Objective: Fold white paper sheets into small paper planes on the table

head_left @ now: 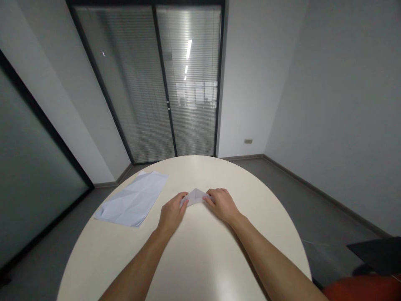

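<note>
A small folded piece of white paper (196, 195), peaked in the middle, is held between both hands just above or on the table. My left hand (173, 210) pinches its left end between thumb and fingers. On the opposite end, my right hand (223, 204) grips the paper the same way, thumb toward me. Both ends of the paper are partly covered by the fingers. Whether its lower edge touches the tabletop, I cannot tell.
Creased white sheets (133, 198) lie at the left of the round cream table (200, 255). Beyond the table's far edge stands a glass door (191, 117) with blinds. A red and black chair (363, 288) is at the lower right.
</note>
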`<state>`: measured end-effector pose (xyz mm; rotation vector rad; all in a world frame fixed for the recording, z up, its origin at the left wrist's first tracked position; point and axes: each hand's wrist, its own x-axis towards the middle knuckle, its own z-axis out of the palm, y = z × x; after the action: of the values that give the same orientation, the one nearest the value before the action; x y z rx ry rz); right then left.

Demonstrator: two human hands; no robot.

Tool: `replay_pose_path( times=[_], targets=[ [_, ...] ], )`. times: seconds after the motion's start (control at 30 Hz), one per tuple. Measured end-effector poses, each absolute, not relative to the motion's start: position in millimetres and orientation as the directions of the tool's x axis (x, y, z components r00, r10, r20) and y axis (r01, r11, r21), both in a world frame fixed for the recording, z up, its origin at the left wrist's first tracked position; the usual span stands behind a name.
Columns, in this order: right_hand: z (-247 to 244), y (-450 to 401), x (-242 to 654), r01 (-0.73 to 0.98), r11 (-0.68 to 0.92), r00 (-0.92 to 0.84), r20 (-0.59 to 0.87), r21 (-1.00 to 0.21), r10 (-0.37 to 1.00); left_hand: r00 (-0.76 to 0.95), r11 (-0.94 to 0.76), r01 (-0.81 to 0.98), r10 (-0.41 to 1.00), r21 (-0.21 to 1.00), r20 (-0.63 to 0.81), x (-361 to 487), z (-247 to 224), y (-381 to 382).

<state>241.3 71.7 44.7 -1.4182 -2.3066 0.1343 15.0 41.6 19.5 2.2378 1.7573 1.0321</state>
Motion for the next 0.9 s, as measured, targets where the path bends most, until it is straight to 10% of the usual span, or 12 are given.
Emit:
replay_pose_path(
  times=[0.9],
  targets=[
    [16.5,90.5,253.4,0.751,0.263,-0.134,0.25,-0.606,0.959,-0.087,-0.078,0.895,0.936,0.44,0.341,-1.1,13.3,46.0]
  ],
)
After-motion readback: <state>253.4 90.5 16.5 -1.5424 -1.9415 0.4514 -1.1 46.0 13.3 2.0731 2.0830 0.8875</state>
